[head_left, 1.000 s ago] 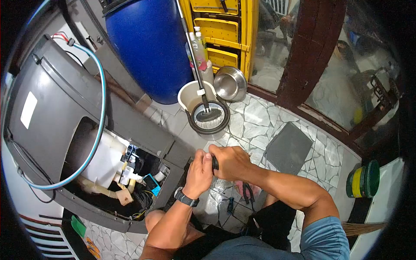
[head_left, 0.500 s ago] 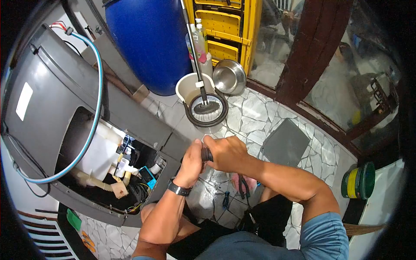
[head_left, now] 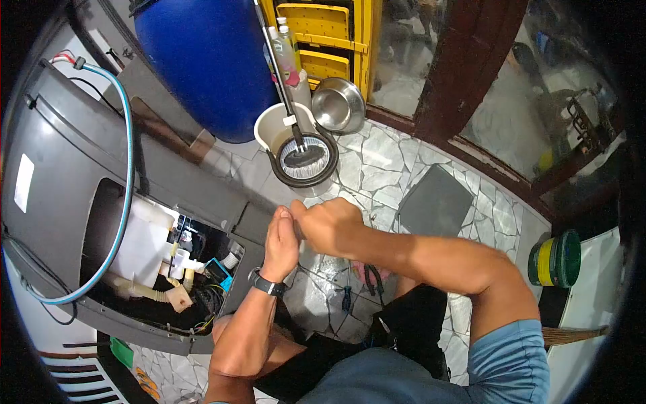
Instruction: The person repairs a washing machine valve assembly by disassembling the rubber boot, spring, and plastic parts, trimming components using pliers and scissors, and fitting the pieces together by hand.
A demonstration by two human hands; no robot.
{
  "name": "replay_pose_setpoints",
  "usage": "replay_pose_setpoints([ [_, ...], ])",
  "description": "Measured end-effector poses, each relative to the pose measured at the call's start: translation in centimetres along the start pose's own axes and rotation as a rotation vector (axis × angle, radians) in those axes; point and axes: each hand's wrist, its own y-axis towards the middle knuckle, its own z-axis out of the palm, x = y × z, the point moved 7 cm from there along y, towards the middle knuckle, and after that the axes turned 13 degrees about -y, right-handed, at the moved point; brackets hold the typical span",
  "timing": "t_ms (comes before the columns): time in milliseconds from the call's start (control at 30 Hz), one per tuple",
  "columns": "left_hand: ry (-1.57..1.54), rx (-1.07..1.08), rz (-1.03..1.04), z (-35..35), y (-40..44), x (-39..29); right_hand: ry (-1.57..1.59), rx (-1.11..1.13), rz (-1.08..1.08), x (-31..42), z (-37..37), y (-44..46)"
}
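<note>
My left hand (head_left: 281,246), with a black watch (head_left: 269,283) on its wrist, is closed and pressed against my right hand. Beside it, my right hand (head_left: 331,225) is curled into a fist-like grip. Whatever lies between the two palms is hidden by the fingers. Left of the hands stands a large grey machine housing (head_left: 175,165), its opening showing a white plastic part (head_left: 141,249), hoses and wires. Below the hands, pliers (head_left: 374,280) rest on a pinkish cloth and a screwdriver (head_left: 346,299) lies on the tiles.
A mop (head_left: 304,156) stands in a bucket (head_left: 266,128) ahead, near a blue barrel (head_left: 208,67) and a metal pot (head_left: 336,106). Right of them lies a grey panel (head_left: 436,205). A green bucket (head_left: 568,258) is at the far right. A blue hose (head_left: 128,182) loops over the housing.
The view has shifted, and my joined hands now appear further left and higher. The black ribbed piece seen between them earlier is now hidden.
</note>
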Motion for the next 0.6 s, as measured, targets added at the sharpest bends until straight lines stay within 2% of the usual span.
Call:
replay_pose_setpoints([
  [100,0.019,-0.053,0.054,0.5,-0.3,-0.2,-0.042,-0.016,0.027,0.0,0.9,0.8],
  [133,0.113,-0.073,-0.035,0.5,0.1,-0.6,-0.039,-0.015,0.034,0.0,1.1,1.1],
  [167,0.208,-0.094,-0.121,0.4,0.3,-0.5,0.054,0.039,0.123,-0.7,1.7,1.4],
  [200,0.266,-0.079,-0.092,0.6,0.4,-0.4,0.148,0.09,0.209,-1.4,2.5,1.5],
  [233,0.268,-0.074,-0.086,0.7,0.5,-0.4,0.15,0.084,0.213,-1.9,3.2,1.6],
  [300,0.273,0.008,0.019,1.1,0.4,-1.0,0.448,0.192,0.163,-2.5,7.0,1.8],
  [333,0.276,0.013,0.02,1.0,0.0,-1.7,0.62,0.167,0.1,-2.6,8.6,2.2],
  [367,0.209,0.032,0.036,1.0,0.1,-2.9,0.619,0.157,0.099,-2.9,7.7,2.1],
  [433,0.144,0.051,0.043,1.0,0.0,-3.0,0.883,0.382,0.016,-1.6,7.2,0.8],
  [500,-0.473,-0.044,-0.139,-0.4,0.5,-0.2,0.967,0.401,0.042,-0.7,5.6,0.7],
  [533,-0.649,-0.085,-0.283,0.1,0.2,-0.3,0.923,0.43,0.024,-0.4,5.0,0.7],
  [600,-0.672,-0.049,-0.326,-0.1,-0.3,0.9,0.831,0.437,-0.022,-0.1,5.7,0.9],
])
